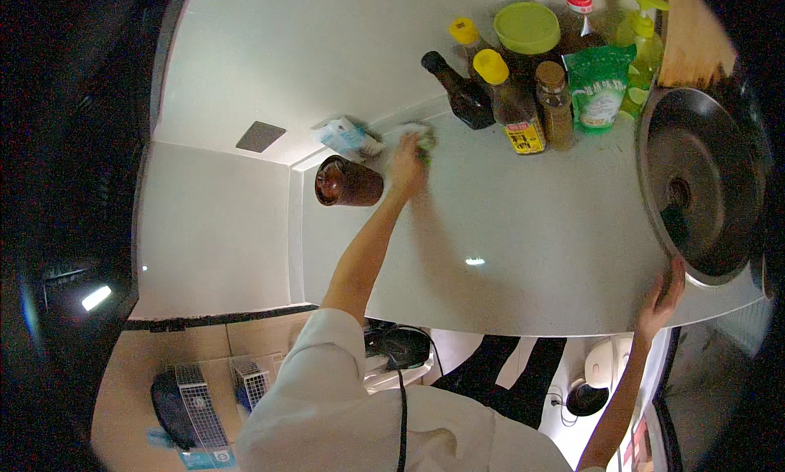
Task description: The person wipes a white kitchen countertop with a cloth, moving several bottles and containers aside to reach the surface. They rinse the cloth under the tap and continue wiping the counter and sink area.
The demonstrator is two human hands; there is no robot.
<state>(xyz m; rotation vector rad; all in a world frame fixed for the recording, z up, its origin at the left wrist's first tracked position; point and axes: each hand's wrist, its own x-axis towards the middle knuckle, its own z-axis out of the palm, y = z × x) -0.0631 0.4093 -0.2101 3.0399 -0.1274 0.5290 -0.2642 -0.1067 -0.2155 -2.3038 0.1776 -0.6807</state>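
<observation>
My left hand [409, 168] reaches across the grey countertop [527, 227] and presses a crumpled white and green cloth [423, 140] to the surface near the back wall. Just left of it, a dark brown cylindrical container [351, 181] with a shiny top leans in the view. Behind that is a soft white and blue packet [343, 135]. My right hand [661, 303] rests at the counter's front edge with the thumb apart from the fingers. Its fingertips are at the rim of a round dark metal basin [730, 129]; whether they touch it I cannot tell.
Bottles crowd the back: a dark bottle [460, 95], a yellow-capped bottle [512, 107], a brown-capped jar [555, 113], a green pouch [598, 92], a pump bottle [644, 49] and a green-lidded container [527, 27]. A wall outlet plate [260, 137] sits left. Below are wire baskets [202, 407].
</observation>
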